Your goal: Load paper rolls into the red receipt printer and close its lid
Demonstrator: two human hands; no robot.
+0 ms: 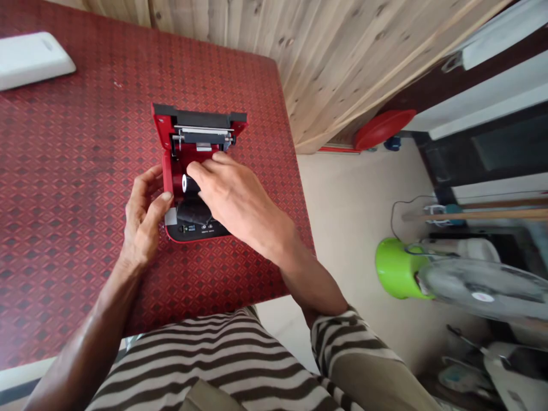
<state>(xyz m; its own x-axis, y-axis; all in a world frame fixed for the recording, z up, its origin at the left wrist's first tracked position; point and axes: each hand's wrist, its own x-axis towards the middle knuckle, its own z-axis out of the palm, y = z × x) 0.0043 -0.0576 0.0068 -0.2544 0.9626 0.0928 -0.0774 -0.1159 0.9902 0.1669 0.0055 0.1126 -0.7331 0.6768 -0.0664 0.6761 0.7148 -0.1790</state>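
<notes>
A small red and black receipt printer [168, 171] sits on the table with its lid [205, 121] raised, showing the roller and the inside bay. My left hand [145, 211] grips the printer's left side, thumb at the front and fingers behind the wall. Over the bay, my right hand [233, 197] has its fingers curled around a small roll [184, 183]; its white end with a hole faces left. The rest of the roll looks dark and is mostly hidden by that hand. Buttons and small markings show on the printer's black front panel.
The table [85, 240] has a red patterned cover. A white rounded object [36, 60] lies at its far left. Wooden boards [240, 28] rise behind. On the floor at right are a green bucket-like object [394, 268], a fan [483, 291] and a cable.
</notes>
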